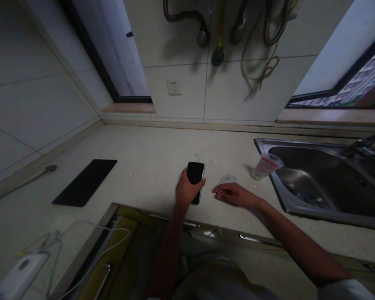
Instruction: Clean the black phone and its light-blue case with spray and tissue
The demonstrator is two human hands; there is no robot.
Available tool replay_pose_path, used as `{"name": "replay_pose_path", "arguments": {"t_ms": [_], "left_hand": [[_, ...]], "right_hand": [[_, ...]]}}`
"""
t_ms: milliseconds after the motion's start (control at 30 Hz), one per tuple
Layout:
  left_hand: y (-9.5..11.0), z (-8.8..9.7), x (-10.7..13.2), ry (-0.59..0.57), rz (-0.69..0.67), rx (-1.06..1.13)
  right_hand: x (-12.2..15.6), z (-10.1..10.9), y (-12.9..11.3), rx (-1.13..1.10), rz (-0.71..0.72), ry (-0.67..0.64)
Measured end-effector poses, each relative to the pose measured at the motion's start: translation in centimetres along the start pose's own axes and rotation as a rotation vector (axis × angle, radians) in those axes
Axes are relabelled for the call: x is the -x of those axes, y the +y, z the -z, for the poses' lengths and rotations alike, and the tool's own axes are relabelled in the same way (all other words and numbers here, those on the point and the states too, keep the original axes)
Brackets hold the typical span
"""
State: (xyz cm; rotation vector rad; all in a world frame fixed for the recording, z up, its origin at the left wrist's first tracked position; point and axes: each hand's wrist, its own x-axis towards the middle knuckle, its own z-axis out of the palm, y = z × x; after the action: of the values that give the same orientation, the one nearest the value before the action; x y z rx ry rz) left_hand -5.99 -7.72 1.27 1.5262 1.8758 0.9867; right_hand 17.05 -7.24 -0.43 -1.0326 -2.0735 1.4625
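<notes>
On the pale countertop (156,166), my left hand (186,189) is wrapped round a smartphone (195,171), thumb across its dark screen. The phone lies upright in front of me, its top end pointing towards the wall. My right hand (229,193) rests on the counter to the right of the phone, with its fingers loosely curled and nothing visible in them. Just behind it lies a small white object (228,179) with faint dark print, partly hidden by the hand. I cannot make out its kind.
A clear plastic cup (265,166) with red print leans at the rim of the steel sink (281,200). A flat black panel (86,182) lies on the left. White cables (112,229) and a white device (21,273) sit front left. Hoses (187,16) hang on the wall.
</notes>
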Motion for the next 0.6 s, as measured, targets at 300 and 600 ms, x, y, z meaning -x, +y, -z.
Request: {"name": "replay_pose_path", "arguments": {"t_ms": [300, 600], "left_hand": [[-0.3, -0.6, 0.4, -0.005, 0.075, 0.295], [-0.3, -3.3, 1.0, 0.036, 0.139, 0.609]], "right_hand": [[-0.7, -2.2, -0.7, -0.187, 0.079, 0.037], [-1.2, -3.5, -1.6, -0.412, 0.012, 0.086]]}}
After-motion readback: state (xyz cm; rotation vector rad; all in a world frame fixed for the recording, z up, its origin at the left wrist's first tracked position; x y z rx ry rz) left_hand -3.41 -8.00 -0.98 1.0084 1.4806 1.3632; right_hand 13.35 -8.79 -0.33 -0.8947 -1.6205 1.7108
